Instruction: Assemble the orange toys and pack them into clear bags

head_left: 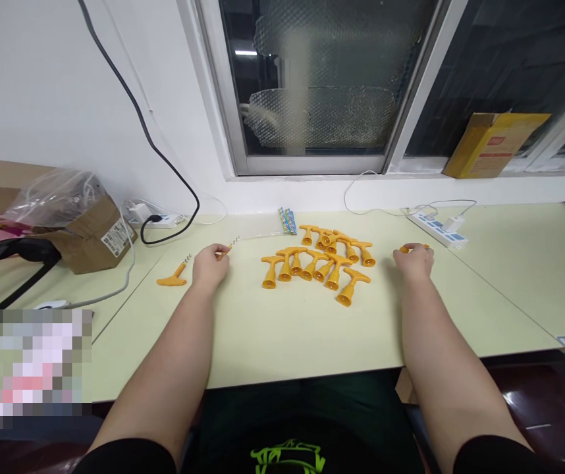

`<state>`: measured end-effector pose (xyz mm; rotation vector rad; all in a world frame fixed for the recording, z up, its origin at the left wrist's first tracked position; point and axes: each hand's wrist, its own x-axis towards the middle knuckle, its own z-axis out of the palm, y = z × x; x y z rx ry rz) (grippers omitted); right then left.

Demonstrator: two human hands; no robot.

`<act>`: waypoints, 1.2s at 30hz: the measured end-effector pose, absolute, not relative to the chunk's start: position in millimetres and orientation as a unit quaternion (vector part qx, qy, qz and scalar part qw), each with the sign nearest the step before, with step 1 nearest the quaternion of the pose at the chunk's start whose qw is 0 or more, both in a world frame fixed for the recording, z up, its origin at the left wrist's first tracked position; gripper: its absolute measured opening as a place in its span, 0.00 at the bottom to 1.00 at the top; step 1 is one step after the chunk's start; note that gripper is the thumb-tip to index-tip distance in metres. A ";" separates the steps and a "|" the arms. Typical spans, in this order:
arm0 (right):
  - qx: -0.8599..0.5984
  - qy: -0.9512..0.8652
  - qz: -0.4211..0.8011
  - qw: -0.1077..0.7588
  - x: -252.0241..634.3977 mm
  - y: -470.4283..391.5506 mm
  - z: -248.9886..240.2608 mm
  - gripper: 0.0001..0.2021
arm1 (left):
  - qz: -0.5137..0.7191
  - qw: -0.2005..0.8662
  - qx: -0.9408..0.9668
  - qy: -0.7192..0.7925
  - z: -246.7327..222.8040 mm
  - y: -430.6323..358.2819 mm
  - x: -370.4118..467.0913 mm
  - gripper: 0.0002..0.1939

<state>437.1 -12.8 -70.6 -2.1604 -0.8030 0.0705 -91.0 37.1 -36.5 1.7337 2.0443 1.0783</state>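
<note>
Pinches a yellow corkscrew (222, 253) in the fingertips of the left hand (207, 267), with the spiral pointing away and to the right, above or on the surface (282, 342); cannot tell which. Curls the right hand (415, 261) around a yellow piece (403, 249), mostly hidden by the fingers, so cannot tell its full shape. Has a spare corkscrew (172, 280) lying just left of the left hand, with the grip toward the near edge and the spiral away from it. Between the two hands, has a cluster of yellow T-handles (309, 270) in two loose rows, mostly with flared ends toward the near edge, several touching. Beyond these, has colourful packets (287, 222) near the wall. At far right, has a white power strip (435, 228); at far left, a brown carton (87, 253) under clear plastic (60, 194).
</note>
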 end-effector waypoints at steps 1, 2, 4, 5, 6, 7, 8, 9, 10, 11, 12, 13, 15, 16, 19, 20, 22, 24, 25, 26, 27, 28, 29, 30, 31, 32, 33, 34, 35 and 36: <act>-0.854 -0.324 0.035 0.406 434.9 -13.2 -69.7 0.19 | 0.406 0.143 0.597 0.677 -35.2 35.3 -86.3 0.14; -0.852 -0.328 0.049 0.405 432.6 -13.9 -68.3 0.18 | 0.439 0.166 0.592 0.655 -34.1 33.9 -81.4 0.14; -0.853 -0.329 0.087 0.396 428.1 -15.6 -64.8 0.17 | 0.499 0.244 0.552 0.622 -31.8 31.8 -71.7 0.13; -0.854 -0.328 0.103 0.390 426.0 -16.5 -63.1 0.17 | 0.525 0.302 0.521 0.602 -30.3 30.9 -67.6 0.13; -0.855 -0.328 0.112 0.386 424.1 -17.3 -61.5 0.15 | 0.544 0.369 0.485 0.577 -28.4 30.0 -64.3 0.14; -0.854 -0.330 0.111 0.387 422.4 -17.8 -60.3 0.14 | 0.558 0.437 0.447 0.546 -26.1 28.9 -62.1 0.14; -0.850 -0.333 0.104 0.395 421.0 -18.1 -59.3 0.12 | 0.563 0.502 0.409 0.514 -23.4 27.7 -60.8 0.15; -0.843 -0.338 0.095 0.408 419.6 -18.1 -58.6 0.11 | 0.561 0.558 0.375 0.483 -20.5 26.3 -60.4 0.15; -0.834 -0.345 0.085 0.422 418.1 -17.7 -58.1 0.11 | 0.556 0.601 0.348 0.456 -17.5 24.8 -60.5 0.15; -0.823 -0.354 0.073 0.439 416.4 -17.1 -57.6 0.11 | 0.552 0.632 0.328 0.434 -14.7 23.2 -60.9 0.15; -0.808 -0.366 0.060 0.458 414.0 -16.4 -57.2 0.11 | 0.550 0.654 0.315 0.413 -12.1 21.7 -61.2 0.14; -0.791 -0.379 0.050 0.478 410.9 -15.5 -56.5 0.11 | 0.550 0.668 0.310 0.394 -10.0 20.2 -61.2 0.14; -0.744 -0.409 0.047 0.526 401.1 -14.2 -54.1 0.13 | 0.548 0.684 0.312 0.365 -7.1 17.3 -59.4 0.12; -0.718 -0.422 0.054 0.552 394.3 -14.1 -52.2 0.15 | 0.545 0.689 0.317 0.358 -6.3 15.9 -57.6 0.12; -0.652 -0.456 0.106 0.597 367.1 -16.6 -44.1 0.21 | 0.527 0.700 0.331 0.351 -6.3 11.9 -48.6 0.13; -0.634 -0.474 0.125 0.598 356.6 -18.3 -41.3 0.22 | 0.521 0.702 0.337 0.350 -7.2 10.5 -44.8 0.14; -0.598 -0.512 0.174 0.592 335.2 -22.9 -36.8 0.21 | 0.514 0.702 0.351 0.346 -10.0 7.6 -36.4 0.14; -0.544 -0.544 0.242 0.591 315.2 -28.1 -35.2 0.22 | 0.504 0.699 0.373 0.344 -13.7 4.0 -27.4 0.17; -0.514 -0.559 0.283 0.586 306.2 -30.8 -35.6 0.22 | 0.497 0.697 0.386 0.344 -15.6 1.8 -22.9 0.18; -0.486 -0.572 0.321 0.577 298.0 -33.4 -36.5 0.23 | 0.487 0.696 0.400 0.344 -17.4 -0.5 -18.5 0.19; -0.461 -0.587 0.355 0.563 290.8 -36.0 -37.7 0.23 | 0.476 0.694 0.416 0.346 -18.8 -3.0 -14.3 0.20; -0.440 -0.601 0.382 0.546 284.5 -38.5 -38.9 0.22 | 0.465 0.691 0.432 0.347 -19.8 -5.5 -10.5 0.20; -0.425 -0.614 0.401 0.530 279.3 -40.9 -39.7 0.20 | 0.454 0.686 0.448 0.350 -20.6 -7.9 -7.0 0.20; -0.416 -0.627 0.410 0.515 275.0 -43.2 -40.1 0.19 | 0.444 0.681 0.462 0.354 -21.0 -10.1 -4.1 0.21; -0.413 -0.639 0.412 0.502 271.7 -45.2 -39.8 0.18 | 0.436 0.676 0.474 0.359 -21.2 -11.9 -1.6 0.21; -0.414 -0.648 0.408 0.493 269.2 -46.9 -39.0 0.17 | 0.430 0.671 0.482 0.365 -21.2 -13.5 0.4 0.22; -0.415 -0.655 0.401 0.487 267.4 -48.2 -37.9 0.17 | 0.427 0.665 0.488 0.370 -21.1 -14.6 1.8 0.22; -0.418 -0.659 0.393 0.486 266.3 -49.1 -36.7 0.17 | 0.425 0.661 0.493 0.374 -21.0 -15.4 2.9 0.22; -0.419 -0.662 0.384 0.488 265.6 -49.4 -35.5 0.17 | 0.424 0.657 0.498 0.376 -21.0 -15.9 3.7 0.22; -0.419 -0.664 0.375 0.493 265.2 -49.3 -34.7 0.17 | 0.422 0.654 0.503 0.376 -21.1 -16.2 4.3 0.22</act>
